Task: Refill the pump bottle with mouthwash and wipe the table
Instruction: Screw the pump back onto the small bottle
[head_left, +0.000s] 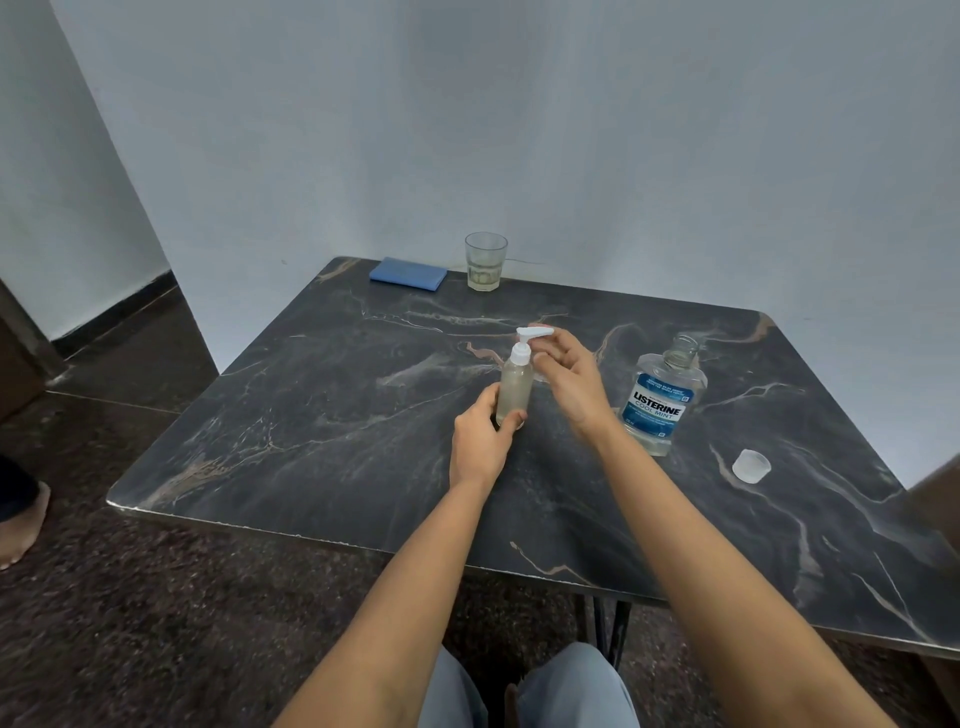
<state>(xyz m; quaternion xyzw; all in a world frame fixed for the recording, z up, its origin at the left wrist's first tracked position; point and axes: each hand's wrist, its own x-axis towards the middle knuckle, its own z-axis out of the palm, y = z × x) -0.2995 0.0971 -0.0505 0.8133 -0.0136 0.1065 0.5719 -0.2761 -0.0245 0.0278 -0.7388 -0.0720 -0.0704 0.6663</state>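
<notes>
1. The left hand (480, 441) is gripping the lower body of the pump bottle (515, 387), probably bracing it upright against any twisting at the top.
2. The right hand (566, 382) is reaching in from 3 o'clock and grasping the white pump head at its spout, apparently seating or tightening it. So the refill looks nearly finished.
3. The pump bottle is standing near the middle of the counter (311, 415), holding pale liquid most of the way up.
4. The mouthwash bottle (662, 397) is standing uncapped at 3 o'clock of the pump bottle, within easy reach. Its clear cap (751, 466) is lying further out at about 4 o'clock.
5. A glass (484, 261) with a little pale liquid is sitting at 12 o'clock by the far edge. A folded blue cloth (408, 274) is waiting at 11 o'clock, likely for the wiping, which is not yet begun.
6. The counter is showing dark, glossy marble veining. It is sitting in a corner of pale walls, over a dark speckled floor.
</notes>
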